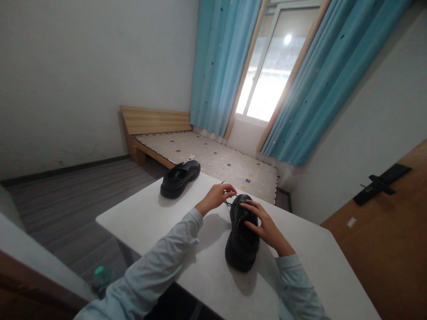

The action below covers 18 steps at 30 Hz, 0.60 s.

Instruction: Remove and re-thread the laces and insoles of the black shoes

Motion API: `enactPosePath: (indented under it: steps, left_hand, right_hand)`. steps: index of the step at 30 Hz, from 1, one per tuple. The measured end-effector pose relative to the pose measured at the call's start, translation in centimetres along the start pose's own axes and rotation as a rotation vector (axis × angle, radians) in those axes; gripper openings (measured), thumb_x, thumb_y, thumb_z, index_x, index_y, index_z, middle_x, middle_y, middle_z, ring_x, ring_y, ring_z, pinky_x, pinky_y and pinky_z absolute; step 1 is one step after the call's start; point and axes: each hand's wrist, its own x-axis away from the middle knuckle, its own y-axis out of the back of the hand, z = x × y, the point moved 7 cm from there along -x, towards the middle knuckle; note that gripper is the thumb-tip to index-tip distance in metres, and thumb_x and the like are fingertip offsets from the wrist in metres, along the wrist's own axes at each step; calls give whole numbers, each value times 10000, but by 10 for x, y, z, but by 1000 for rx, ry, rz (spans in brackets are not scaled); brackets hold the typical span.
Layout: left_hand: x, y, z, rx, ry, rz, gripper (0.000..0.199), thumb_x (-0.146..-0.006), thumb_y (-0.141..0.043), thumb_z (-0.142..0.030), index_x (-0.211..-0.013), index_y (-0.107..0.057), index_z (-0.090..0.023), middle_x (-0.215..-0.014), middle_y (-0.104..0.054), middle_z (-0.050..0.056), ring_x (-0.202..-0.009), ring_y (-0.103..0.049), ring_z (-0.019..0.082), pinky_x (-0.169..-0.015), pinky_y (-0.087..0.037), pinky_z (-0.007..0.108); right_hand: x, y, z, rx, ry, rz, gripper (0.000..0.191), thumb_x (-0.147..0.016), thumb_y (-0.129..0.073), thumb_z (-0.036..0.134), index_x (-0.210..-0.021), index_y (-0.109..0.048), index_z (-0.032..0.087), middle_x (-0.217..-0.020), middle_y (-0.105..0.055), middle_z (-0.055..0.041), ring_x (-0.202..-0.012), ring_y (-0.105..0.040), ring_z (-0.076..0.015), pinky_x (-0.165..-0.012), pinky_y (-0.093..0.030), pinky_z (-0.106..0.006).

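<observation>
A black shoe [243, 244] stands on the white table with its toe pointing away from me and its heel towards me. To its left, my left hand [218, 196] pinches a thin black shoelace [228, 203] that runs to the front of the shoe. My right hand [265, 222] rests on the shoe's right side, fingers over the upper near the lacing and thumb at the opening. A second black shoe [180, 178] sits apart at the table's far left edge. The lacing under my right fingers is partly hidden.
The white table [140, 218] has its far edge close to a bed [213, 153] with a patterned mattress. A wooden door [387, 231] with a black handle is at the right. A bottle with a green cap [100, 273] stands low at the left.
</observation>
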Motion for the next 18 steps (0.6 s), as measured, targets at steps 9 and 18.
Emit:
enactPosePath:
  steps: [9,18]
  left_hand:
    - [4,-17,13,-155,51,114,144,-810,-558,-231,-852,-685,-176,-797,-704,21,-748,-624,134,-691,-435,211]
    - [5,-14,10,-142,88,45,135,-845,-483,-189,-901,-604,-164,-759,-676,22,-705,-609,132,-655,-438,216]
  right_hand:
    - [-1,0,-5,-21,-26,-19,333,-757,-630,263,-1088,-606,236,-1234,-552,-95,-1182,-487,-265,-1023,-347,-457]
    - [-1,-1,-9,-8,-14,-38,252,-748,-647,268,-996,-650,225,-1206,-563,-103,-1148,-509,-266,-998,-368,-448]
